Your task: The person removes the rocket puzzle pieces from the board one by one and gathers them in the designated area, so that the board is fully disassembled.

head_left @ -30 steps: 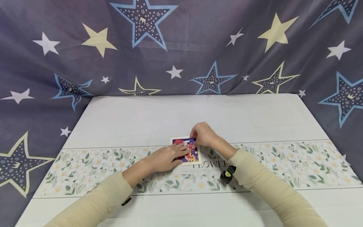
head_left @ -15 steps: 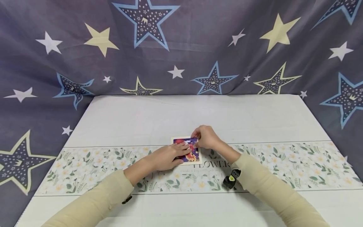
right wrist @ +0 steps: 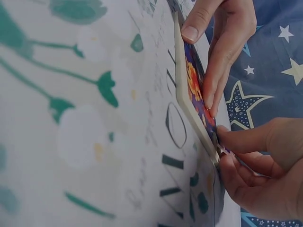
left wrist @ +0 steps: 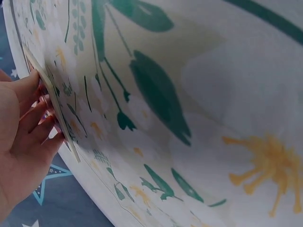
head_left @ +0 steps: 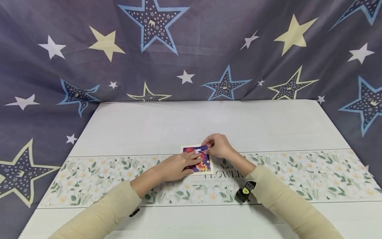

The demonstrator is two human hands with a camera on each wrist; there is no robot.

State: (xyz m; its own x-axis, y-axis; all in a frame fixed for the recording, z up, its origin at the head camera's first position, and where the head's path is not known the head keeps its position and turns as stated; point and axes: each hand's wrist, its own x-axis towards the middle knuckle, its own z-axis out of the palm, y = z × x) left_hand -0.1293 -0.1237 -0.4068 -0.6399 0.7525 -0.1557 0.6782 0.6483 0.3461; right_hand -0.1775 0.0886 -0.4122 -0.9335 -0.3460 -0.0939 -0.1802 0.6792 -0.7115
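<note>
A thin, nearly square picture board (head_left: 206,167) with a cream border and a purple, red and orange print lies flat at mid-table. My left hand (head_left: 176,166) rests on it from the left, its fairly straight fingers spread over the print. At the far right corner, my right hand (head_left: 220,146) pinches the board's edge with thumb and fingertips. In the right wrist view, the right thumb (right wrist: 246,137) lies over the print and a finger sits against the cream edge (right wrist: 189,111). The left wrist view shows the left hand (left wrist: 28,142) along the board's edge (left wrist: 59,106).
A white tablecloth (head_left: 143,122) with a floral band (head_left: 110,172) and black lettering (head_left: 229,173) covers the table. A dark star-patterned curtain (head_left: 191,49) stands behind and at both sides. A black wrist device (head_left: 246,192) hangs below the right cuff.
The right hand has shifted slightly right and toward the person at the board's corner, its wrist turning a little. The left hand stays on the print; the whole view has moved slightly.
</note>
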